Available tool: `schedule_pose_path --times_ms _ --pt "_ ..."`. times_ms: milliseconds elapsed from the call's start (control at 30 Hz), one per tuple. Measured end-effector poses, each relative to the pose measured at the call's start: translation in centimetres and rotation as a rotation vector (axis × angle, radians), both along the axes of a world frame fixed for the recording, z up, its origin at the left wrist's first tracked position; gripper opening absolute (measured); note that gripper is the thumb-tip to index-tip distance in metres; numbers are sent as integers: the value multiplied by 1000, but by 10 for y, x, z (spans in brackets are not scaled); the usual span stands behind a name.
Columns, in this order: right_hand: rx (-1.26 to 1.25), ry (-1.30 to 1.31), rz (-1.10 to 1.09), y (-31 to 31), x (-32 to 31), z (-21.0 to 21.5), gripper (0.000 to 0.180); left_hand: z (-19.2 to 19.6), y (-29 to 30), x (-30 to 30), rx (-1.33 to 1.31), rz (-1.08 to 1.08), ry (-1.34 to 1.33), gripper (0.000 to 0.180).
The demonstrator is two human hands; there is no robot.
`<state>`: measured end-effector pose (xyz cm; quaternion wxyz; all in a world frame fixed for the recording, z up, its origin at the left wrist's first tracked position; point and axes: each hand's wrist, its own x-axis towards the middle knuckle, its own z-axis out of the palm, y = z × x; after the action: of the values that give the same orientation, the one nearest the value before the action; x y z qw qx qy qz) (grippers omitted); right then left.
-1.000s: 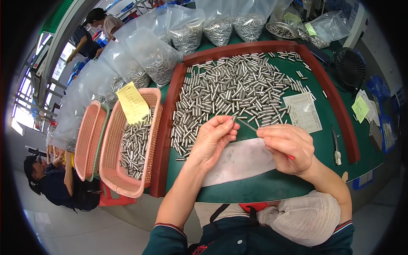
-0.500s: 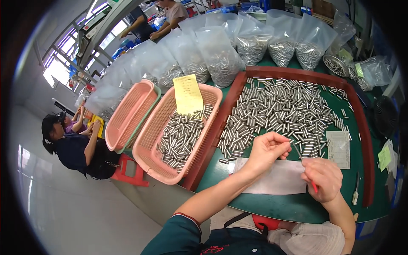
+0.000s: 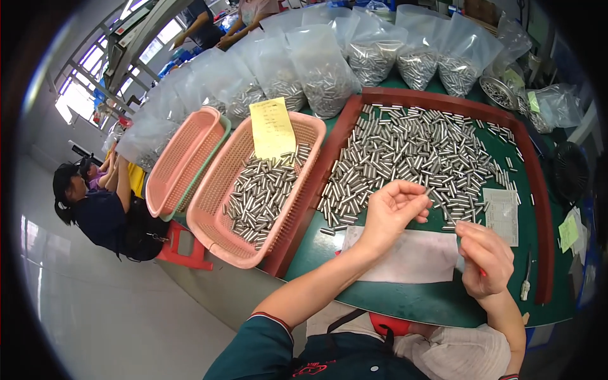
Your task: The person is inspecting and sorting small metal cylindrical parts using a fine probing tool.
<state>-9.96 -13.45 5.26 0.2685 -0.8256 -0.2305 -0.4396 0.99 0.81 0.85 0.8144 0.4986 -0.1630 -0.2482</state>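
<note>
Pin [image 3: 429, 190], short and metallic, clamped between thumb and fingertips of the left hand [image 3: 396, 214], raised above the near edge of a heap of loose pins [image 3: 411, 152]. Fingers of the right hand [image 3: 486, 261] closed together on a red-ended slim tool [image 3: 483, 272], thin shaft slanting up and leftward toward the heap; tip too blurred against the pins to make out. Both hands near each other, not touching. Below, between the wrists, a pale sheet [image 3: 411, 256] flat on the green tabletop [image 3: 373, 301]. Around the heap on left, far and right sides, a red-brown frame [image 3: 545, 253]. Inside at right, a printed slip [image 3: 501, 215], and nearer, a pointed tool with a pale handle [image 3: 526, 288]. Left of the frame, a pink basket [image 3: 221, 248] partly filled with similar pins, yellow note [image 3: 273, 126] toward its far end. Behind, a row of clear bags [image 3: 323, 76] holding metal pieces. Far left, a person in a dark top [image 3: 98, 215], near a red stool [image 3: 183, 250].
</note>
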Motion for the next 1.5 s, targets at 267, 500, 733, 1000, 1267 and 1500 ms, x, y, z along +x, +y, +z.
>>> schedule_pose_path --times_ms 267,500,733,1000,1267,1500 --pt "85 80 -10 -6 -18 -5 12 -6 -3 4 -103 -379 321 15" --pt "167 42 6 -13 -19 -17 20 -4 3 7 -148 -396 379 13" --pt "129 45 -24 -11 -19 -13 18 -6 1 7 -103 -348 385 12" --pt "133 54 -15 -10 -20 -14 18 -6 1 5 -146 -358 390 12" --pt "127 45 -12 -11 -19 -16 18 -6 1 6 -130 -366 372 12" --pt "139 53 -15 -10 -18 -15 18 -4 1 5 -129 -373 368 12"
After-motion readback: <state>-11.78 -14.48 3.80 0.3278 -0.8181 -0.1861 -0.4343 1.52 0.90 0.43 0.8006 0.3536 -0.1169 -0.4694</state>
